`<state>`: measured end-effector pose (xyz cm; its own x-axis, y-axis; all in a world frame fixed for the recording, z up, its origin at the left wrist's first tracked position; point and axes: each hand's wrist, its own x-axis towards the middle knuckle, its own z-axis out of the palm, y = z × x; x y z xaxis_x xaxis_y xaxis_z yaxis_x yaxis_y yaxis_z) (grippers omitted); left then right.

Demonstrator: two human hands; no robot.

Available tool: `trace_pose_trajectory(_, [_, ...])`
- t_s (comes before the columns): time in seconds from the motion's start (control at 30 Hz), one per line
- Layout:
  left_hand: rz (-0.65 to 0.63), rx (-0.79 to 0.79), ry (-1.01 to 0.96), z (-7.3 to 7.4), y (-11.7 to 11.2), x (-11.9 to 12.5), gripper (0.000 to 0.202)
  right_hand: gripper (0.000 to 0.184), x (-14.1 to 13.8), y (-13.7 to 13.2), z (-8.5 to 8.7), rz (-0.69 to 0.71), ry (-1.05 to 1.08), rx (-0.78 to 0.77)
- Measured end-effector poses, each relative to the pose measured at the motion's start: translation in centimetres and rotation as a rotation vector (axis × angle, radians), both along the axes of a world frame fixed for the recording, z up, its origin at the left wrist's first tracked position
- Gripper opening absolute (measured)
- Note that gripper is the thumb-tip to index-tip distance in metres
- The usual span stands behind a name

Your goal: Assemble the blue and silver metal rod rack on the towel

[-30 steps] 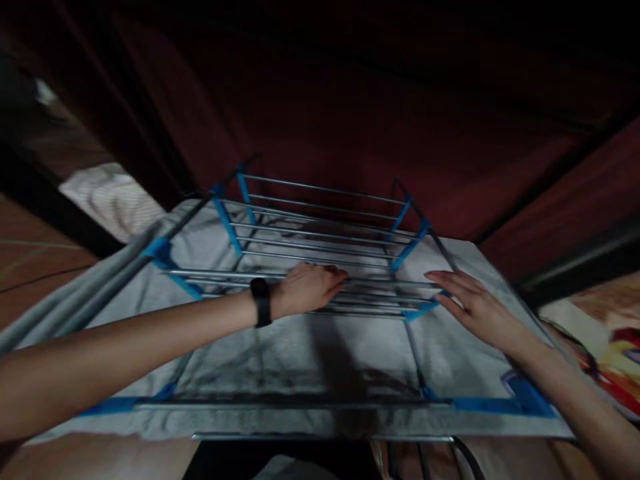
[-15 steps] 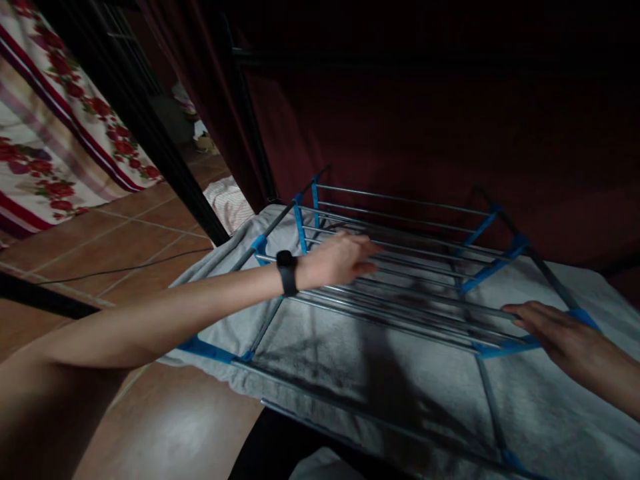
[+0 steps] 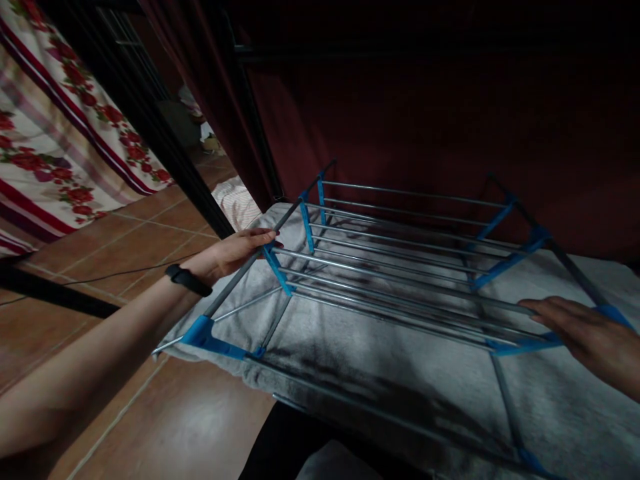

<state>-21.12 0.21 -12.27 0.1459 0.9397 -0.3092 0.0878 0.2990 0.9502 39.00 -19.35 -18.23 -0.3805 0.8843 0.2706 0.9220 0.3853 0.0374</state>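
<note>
Presently, the left hand [image 3: 240, 249] clasps the rack [image 3: 400, 279], the right hand [image 3: 587, 337] lies outstretched; gray blanket [image 3: 350, 330] beneath, maroon cloth [image 3: 425, 133] behind.

I see silver-grey bars and bright blue brackets [image 3: 200, 331] on the rack [image 3: 350, 268] at centre, plain grey on the blanket [image 3: 345, 340] below. Upper left, my view gives red roses and crimson stripes on a whitish curtain [image 3: 55, 133]; left of centre, a black wristband [image 3: 189, 280]; lower left, orange-brown tiles [image 3: 200, 413], pale-lined.
</note>
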Motion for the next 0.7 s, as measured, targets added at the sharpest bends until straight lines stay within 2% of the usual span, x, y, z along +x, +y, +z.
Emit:
trace_pose_trajectory(0.13, [-0.015, -0.050, -0.025, -1.2, 0.0, 0.2, 0.038, 0.044, 0.0, -0.1, 0.3, 0.019, -0.025, -0.012])
trace_pose_trajectory(0.27, [-0.010, -0.009, 0.012, -1.3, 0.2, 0.1, 0.033, 0.043, -0.5, -0.2, 0.4, -0.037, 0.029, -0.007])
trace_pose_trajectory(0.5, [-0.025, 0.016, 0.010, -1.5, 0.2, 0.2, 0.035, 0.044, -0.6, -0.3, 0.4, -0.020, 0.012, 0.005])
trace_pose_trajectory(0.7, [-0.022, 0.004, 0.004, -1.5, 0.0, 0.1, 0.034, 0.043, -0.5, -0.3, 0.3, -0.027, 0.060, -0.042])
